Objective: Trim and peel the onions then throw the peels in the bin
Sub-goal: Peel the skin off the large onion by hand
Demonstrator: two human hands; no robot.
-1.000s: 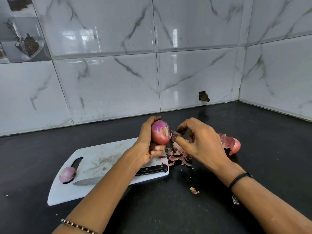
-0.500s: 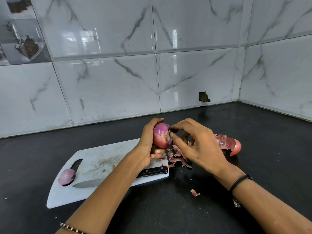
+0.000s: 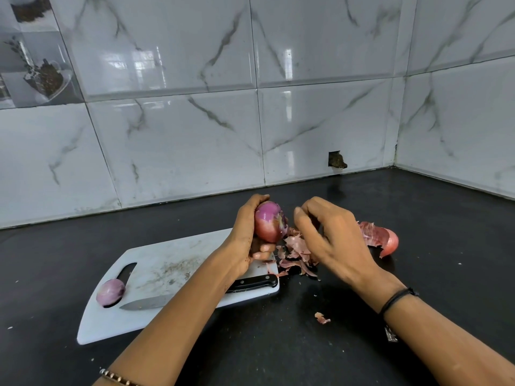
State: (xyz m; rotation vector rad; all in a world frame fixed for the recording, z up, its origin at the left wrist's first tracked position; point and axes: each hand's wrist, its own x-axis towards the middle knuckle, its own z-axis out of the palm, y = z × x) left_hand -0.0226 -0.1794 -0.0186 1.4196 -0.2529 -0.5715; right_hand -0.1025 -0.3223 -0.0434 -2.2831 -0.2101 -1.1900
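My left hand point(image 3: 245, 240) grips a partly peeled red onion point(image 3: 269, 224), upright above the right end of the white cutting board point(image 3: 167, 274). Just right of the onion, my right hand point(image 3: 331, 235) has its fingers curled, a small gap away from it; a reddish bit of peel shows under the fingertips. Loose peels point(image 3: 298, 252) lie in a pile below both hands. A peeled onion point(image 3: 110, 292) rests at the board's left end. A third onion point(image 3: 381, 238), with skin hanging loose, lies on the counter behind my right hand.
A black-handled knife point(image 3: 145, 302) lies along the board's near edge, partly under my left forearm. A single peel scrap point(image 3: 322, 318) sits on the black counter point(image 3: 278, 352). Tiled walls close the back and the right corner. No bin is in view.
My right hand reached in and pinched at the onion's side, then pulled away to the right. My left hand kept holding the onion and raised it slightly.
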